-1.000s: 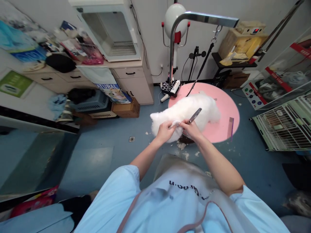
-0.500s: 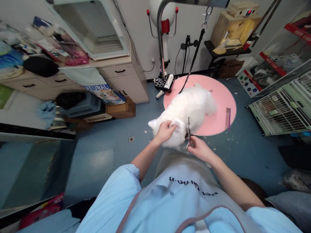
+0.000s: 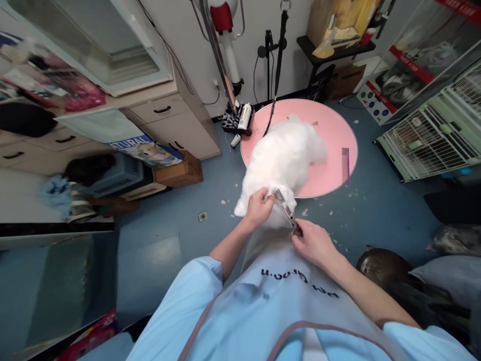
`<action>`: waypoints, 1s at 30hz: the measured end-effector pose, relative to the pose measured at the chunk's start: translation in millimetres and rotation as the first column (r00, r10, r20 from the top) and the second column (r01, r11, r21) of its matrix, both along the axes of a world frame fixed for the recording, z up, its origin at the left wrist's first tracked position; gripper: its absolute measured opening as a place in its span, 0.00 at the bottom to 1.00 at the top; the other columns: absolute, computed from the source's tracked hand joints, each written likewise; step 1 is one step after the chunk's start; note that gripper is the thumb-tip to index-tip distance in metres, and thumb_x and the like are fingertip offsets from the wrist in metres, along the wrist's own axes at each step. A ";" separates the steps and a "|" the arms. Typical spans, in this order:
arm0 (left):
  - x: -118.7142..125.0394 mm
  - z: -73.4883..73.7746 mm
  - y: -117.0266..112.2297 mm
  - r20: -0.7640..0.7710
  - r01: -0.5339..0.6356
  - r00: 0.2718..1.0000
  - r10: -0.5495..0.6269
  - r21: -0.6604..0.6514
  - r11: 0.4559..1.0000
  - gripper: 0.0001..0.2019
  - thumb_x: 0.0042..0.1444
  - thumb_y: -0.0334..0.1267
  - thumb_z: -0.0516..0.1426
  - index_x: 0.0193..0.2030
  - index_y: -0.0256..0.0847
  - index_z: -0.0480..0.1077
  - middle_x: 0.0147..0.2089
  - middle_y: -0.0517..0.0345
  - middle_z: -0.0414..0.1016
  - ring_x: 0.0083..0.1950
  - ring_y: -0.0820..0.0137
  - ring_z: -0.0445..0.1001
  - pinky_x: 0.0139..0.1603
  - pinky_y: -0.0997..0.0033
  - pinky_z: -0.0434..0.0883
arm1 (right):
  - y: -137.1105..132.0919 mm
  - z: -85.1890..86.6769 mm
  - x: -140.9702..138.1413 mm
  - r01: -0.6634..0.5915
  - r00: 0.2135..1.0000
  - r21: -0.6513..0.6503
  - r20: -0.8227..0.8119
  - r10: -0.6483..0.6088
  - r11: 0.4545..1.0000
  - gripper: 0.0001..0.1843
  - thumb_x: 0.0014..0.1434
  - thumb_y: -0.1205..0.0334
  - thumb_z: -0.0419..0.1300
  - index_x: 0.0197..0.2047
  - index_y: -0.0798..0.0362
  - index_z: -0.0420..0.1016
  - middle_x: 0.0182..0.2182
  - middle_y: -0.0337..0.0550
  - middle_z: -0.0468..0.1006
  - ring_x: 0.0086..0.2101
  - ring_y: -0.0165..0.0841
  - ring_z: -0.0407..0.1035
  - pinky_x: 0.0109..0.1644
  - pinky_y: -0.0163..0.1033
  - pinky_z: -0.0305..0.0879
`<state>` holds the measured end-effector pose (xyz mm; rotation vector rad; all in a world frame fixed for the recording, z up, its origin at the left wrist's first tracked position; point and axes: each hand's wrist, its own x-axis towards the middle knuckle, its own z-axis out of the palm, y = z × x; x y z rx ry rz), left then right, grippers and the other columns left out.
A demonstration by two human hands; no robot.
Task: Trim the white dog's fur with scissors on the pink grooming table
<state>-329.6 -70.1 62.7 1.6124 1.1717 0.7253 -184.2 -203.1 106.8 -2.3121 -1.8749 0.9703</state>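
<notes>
A fluffy white dog (image 3: 280, 155) is on the round pink grooming table (image 3: 334, 130), its head toward me and over the table's near edge. My left hand (image 3: 259, 206) is closed, thumb and fingers pinching the dog's ear at the side of its head. In my right hand (image 3: 313, 241) is a pair of scissors (image 3: 286, 206), held by the handles. The blades point up and left and lie against the ear fur, close to my left fingertips. The dog's face is mostly hidden from this angle.
A black strap (image 3: 278, 60) hangs to the dog from above. A purple-edged comb (image 3: 346, 165) lies at the table's right. Behind are a tool caddy (image 3: 227, 123) and a dryer stand (image 3: 231, 60). A wire cage (image 3: 432, 130) stands right; cut fur dots the floor.
The scissors have swung from upright beside the head to lie across the ear fur. My right hand has moved slightly down and right. The view has shifted; my left hand keeps its pinch.
</notes>
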 end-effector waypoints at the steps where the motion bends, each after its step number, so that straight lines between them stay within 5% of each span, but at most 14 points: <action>1: 2.6 -0.8 -1.1 0.021 0.006 1.000 -0.006 -0.015 1.000 0.12 0.56 0.42 0.54 0.25 0.39 0.63 0.24 0.63 0.61 0.29 0.75 0.59 0.32 0.74 0.56 | -1.1 0.6 2.1 0.000 1.000 -0.007 0.025 0.000 1.000 0.11 0.62 0.61 0.56 0.47 0.52 0.73 0.44 0.46 0.81 0.41 0.38 0.74 0.37 0.37 0.55; 13: 34.9 -9.2 -10.6 0.186 0.083 0.981 -0.061 -0.116 0.990 0.09 0.54 0.41 0.56 0.30 0.37 0.72 0.29 0.59 0.71 0.33 0.73 0.65 0.37 0.75 0.63 | -13.2 19.9 32.4 -0.014 0.964 -0.137 0.260 0.050 0.990 0.13 0.64 0.64 0.52 0.50 0.53 0.71 0.45 0.49 0.80 0.40 0.40 0.76 0.36 0.38 0.58; 30: 45.0 -3.7 -4.2 0.313 0.148 0.949 -0.039 -0.333 0.931 0.13 0.43 0.46 0.61 0.28 0.36 0.75 0.27 0.59 0.74 0.31 0.74 0.67 0.35 0.74 0.65 | -5.7 24.6 53.8 -0.100 0.940 -0.143 0.311 0.141 0.985 0.16 0.65 0.63 0.52 0.56 0.52 0.70 0.48 0.51 0.78 0.43 0.42 0.76 0.38 0.38 0.62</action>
